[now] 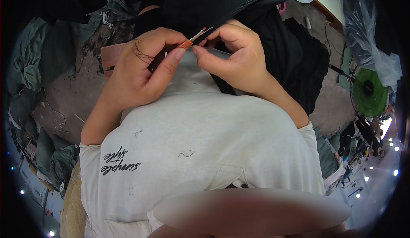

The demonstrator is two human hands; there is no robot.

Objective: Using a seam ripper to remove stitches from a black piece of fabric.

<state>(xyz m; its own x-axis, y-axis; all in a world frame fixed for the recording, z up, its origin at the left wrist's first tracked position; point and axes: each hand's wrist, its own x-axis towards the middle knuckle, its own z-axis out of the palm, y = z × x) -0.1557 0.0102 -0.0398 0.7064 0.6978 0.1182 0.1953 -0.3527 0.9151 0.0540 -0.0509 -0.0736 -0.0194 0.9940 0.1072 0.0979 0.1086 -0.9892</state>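
Note:
My left hand [149, 65] is closed, with thumb and fingertips pinching a seam ripper [186, 44]. Its orange-brown handle end shows between them, and its forked metal tip with a small red ball points up and to the right. Loose dark threads [143, 54] cling to the back of this hand. Just right of the tip, my right hand [237, 52] has its thumb and index finger brought together in a pinch; whatever lies between them is too small or hidden. Black cloth [205, 3] spreads over my lap behind both hands and hangs down on the right.
Grey-green cloth bundles [32, 63] lie at the left. A wooden stool edge [112, 56] shows beside my left forearm. To the right stand a green fan [369, 92] and a clear plastic sheet [363, 28], near a table edge [326, 11]. Thread scraps dot the floor.

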